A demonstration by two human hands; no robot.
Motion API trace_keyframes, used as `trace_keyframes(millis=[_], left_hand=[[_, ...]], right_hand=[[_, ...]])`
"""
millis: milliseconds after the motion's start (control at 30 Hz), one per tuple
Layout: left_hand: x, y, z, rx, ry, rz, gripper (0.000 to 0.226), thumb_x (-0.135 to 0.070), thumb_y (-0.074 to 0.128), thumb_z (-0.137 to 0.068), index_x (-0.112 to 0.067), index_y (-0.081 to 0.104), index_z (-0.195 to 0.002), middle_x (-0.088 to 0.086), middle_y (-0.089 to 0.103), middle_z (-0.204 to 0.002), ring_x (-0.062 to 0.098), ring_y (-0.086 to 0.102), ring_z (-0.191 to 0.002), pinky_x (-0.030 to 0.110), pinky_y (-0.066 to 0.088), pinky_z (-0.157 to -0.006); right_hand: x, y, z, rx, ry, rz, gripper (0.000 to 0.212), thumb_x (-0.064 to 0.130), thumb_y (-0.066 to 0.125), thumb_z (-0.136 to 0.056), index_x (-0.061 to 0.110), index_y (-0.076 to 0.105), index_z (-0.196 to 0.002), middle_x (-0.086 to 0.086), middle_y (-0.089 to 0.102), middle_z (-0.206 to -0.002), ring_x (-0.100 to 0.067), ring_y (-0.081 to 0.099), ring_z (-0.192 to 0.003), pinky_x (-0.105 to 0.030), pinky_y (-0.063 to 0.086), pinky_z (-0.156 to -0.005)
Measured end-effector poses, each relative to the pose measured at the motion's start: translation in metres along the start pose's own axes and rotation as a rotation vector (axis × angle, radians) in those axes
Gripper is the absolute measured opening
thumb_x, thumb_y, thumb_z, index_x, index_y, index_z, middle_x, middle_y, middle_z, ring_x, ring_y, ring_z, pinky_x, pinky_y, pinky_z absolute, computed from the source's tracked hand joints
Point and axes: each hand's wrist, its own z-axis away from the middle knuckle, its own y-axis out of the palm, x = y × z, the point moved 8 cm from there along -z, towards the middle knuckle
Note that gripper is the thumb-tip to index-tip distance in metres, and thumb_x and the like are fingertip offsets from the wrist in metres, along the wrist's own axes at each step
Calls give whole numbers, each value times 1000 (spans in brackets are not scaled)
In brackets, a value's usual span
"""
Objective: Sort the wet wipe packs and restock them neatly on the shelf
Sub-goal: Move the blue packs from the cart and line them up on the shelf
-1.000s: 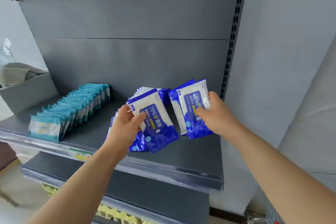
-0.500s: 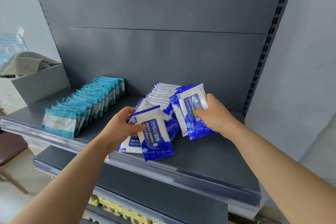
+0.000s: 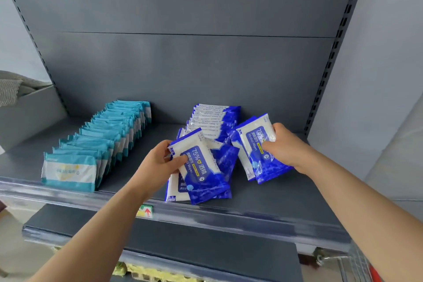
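Observation:
A grey shelf [image 3: 270,199] carries two kinds of wet wipe packs. On the left stands a neat row of teal packs [image 3: 100,142] running front to back. In the middle, a row of blue alcohol wipe packs [image 3: 212,119] leans toward the back wall. My left hand [image 3: 158,162] grips a blue pack [image 3: 201,171] over a few loose blue packs lying near the front edge. My right hand [image 3: 286,146] holds two or so blue packs [image 3: 258,151] just right of that row, their lower ends near the shelf.
A grey bin [image 3: 25,112] with folded cloth stands at the far left. A lower shelf [image 3: 183,245] juts out below, with yellow goods under it. A price tag [image 3: 145,210] sits on the front rail. A cart's metal frame shows at bottom right.
The view has shifted left and drawn closer. My left hand has lowered its blue pack toward the loose ones at the front. My right hand has kept its packs in about the same place.

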Motion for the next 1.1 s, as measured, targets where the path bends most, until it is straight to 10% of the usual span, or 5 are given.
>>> trace_keyframes(millis=[200, 400, 600, 867, 1100], left_hand=[[9, -4, 3, 30, 16, 63, 38, -32, 68, -81, -10, 51, -107, 2, 72, -105, 21, 72, -92, 50, 57, -83], [7, -2, 4, 65, 62, 82, 38, -37, 66, -79, -17, 55, -109, -1, 72, -106, 17, 72, -92, 46, 59, -79], [7, -4, 12, 21, 111, 171, 21, -18, 61, -92, -24, 55, -112, -3, 72, -102, 13, 72, -86, 34, 60, -65], [7, -34, 17, -141, 77, -183, 28, -22, 72, -84, -14, 48, -95, -1, 68, -90, 10, 69, -68, 25, 52, -54], [27, -23, 19, 24, -121, -107, 22, -22, 59, -94, -8, 42, -96, 8, 67, -94, 16, 69, -62, 29, 56, -57]], right_hand=[[-23, 28, 21, 43, 175, 130, 25, 16, 62, -87, 11, 49, -108, -5, 64, -96, -21, 63, -83, -32, 46, -68], [14, 31, 33, -109, -37, 159, 59, 28, 63, -90, 21, 37, -143, -2, 49, -136, -17, 54, -112, -30, 46, -91], [47, 58, 36, 2, -80, 122, 28, 21, 63, -90, 12, 65, -116, 3, 60, -76, 3, 46, -38, -8, 31, -38], [41, 13, 38, -207, -45, -69, 8, 14, 56, -91, 15, 61, -84, -13, 70, -87, -26, 68, -77, -45, 56, -74], [38, 47, 52, 42, 15, -301, 12, 2, 52, -94, 7, 62, -90, -13, 70, -84, -15, 68, -67, -26, 56, -58]])
